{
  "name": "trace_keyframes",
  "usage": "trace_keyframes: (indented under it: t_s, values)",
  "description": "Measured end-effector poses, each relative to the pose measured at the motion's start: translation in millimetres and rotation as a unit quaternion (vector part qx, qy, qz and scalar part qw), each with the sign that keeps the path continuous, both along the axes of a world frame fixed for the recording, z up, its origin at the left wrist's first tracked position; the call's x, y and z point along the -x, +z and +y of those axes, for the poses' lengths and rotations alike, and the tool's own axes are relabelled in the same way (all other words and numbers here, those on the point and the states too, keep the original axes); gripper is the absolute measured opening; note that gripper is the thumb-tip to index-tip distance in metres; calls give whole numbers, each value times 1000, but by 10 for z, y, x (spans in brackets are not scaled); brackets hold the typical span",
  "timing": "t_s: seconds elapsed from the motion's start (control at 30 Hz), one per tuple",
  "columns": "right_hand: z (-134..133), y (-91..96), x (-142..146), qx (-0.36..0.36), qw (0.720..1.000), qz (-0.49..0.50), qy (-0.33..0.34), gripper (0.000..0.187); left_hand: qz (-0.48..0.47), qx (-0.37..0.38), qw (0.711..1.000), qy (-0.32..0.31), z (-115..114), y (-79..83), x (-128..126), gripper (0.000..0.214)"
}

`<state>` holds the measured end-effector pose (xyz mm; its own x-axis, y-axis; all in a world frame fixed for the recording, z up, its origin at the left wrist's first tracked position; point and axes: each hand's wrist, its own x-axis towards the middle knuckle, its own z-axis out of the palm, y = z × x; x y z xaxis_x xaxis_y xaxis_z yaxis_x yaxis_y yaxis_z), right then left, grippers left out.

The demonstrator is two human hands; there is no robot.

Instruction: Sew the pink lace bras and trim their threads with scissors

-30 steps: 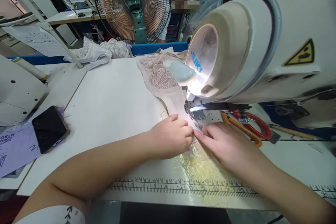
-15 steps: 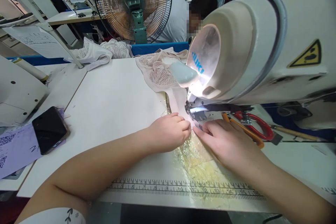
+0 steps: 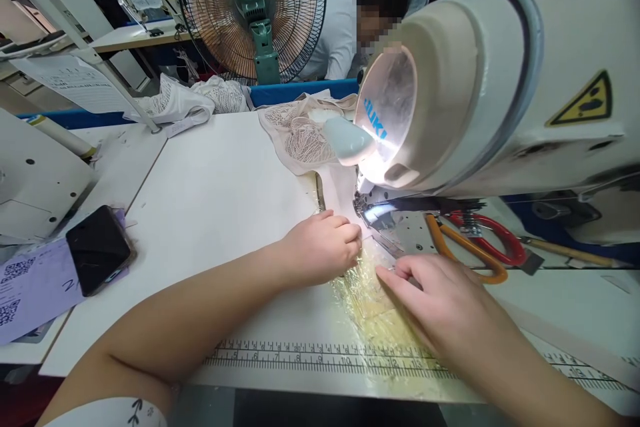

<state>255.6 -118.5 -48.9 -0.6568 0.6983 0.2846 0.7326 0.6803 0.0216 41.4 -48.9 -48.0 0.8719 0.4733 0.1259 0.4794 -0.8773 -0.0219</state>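
My left hand [image 3: 325,248] has its fingers curled together on the edge of a pale pink lace garment [image 3: 311,140], just in front of the needle area of a white sewing machine [image 3: 470,87]. The garment's plain band runs from the lace part at the back to the presser foot [image 3: 359,201]. Closer to me and further right is my right hand [image 3: 443,293], its thumb stretched forward and its index finger bent beside it. What lies under its fingers is hidden. A thin metal piece [image 3: 389,243] lies on the machine plate between the hands.
Orange-handled scissors [image 3: 453,247] and a red-handled tool [image 3: 500,240] lie right of the plate. Yellowish clear film [image 3: 375,313] covers the table front, by a printed ruler [image 3: 280,359]. A phone [image 3: 100,250] rests at left. Behind stand a fan [image 3: 253,13] and a seated person [image 3: 340,33].
My right hand has moved back toward me and right, away from the presser foot, uncovering the thin metal piece. A pale strip now shows beside my right forearm. My left hand has barely shifted.
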Motion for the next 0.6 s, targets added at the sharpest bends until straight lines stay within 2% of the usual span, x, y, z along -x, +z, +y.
trace_keyframes:
  t_s: [0.23,0.43,0.6]
  values:
    - [-270,-20,18,87,993,74,-16,24,26,9,999,24,22,73,2,33]
    - [-334,-120,29,51,989,137,13,24,23,7,998,63,62,51,32,39]
    - [-348,-157,73,49,984,173,-10,24,26,13,995,94,112,58,63,44]
